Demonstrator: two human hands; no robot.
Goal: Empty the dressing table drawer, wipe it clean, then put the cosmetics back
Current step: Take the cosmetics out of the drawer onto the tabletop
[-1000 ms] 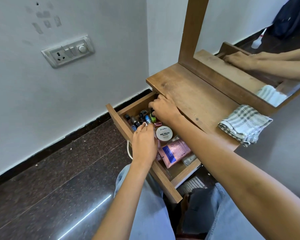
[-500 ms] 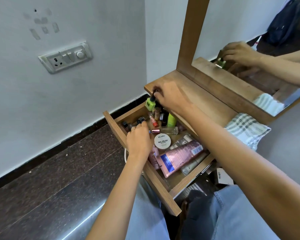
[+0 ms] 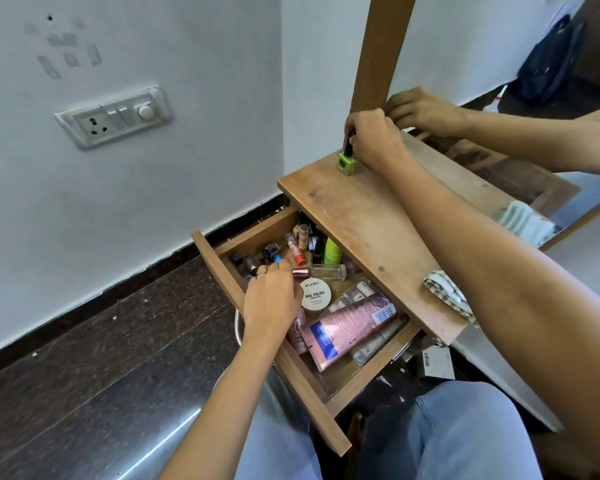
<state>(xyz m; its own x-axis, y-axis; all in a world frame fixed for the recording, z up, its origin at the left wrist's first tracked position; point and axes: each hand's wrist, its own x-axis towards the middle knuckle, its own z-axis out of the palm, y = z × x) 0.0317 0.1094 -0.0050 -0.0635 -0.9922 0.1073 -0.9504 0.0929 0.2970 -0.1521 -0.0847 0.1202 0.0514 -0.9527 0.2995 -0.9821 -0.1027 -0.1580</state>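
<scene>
The wooden drawer stands pulled out, full of cosmetics. Among them lie a pink tube, a white round nail polish remover tub, a clear glass bottle and several small nail polish bottles. My right hand pinches the black cap of a green nail polish bottle, which stands upright on the dressing table top near its far left corner. My left hand reaches into the drawer, fingers curled among the small bottles at the front left; what they hold is hidden.
A checked cloth lies on the table top's right edge, partly behind my right arm. The mirror in its wooden frame rises behind the top. A switch plate sits on the wall at left. Dark stone floor lies below.
My right hand lifted the green nail polish bottle out of the drawer and set it on the table top's far corner. My left hand stayed in the drawer.
</scene>
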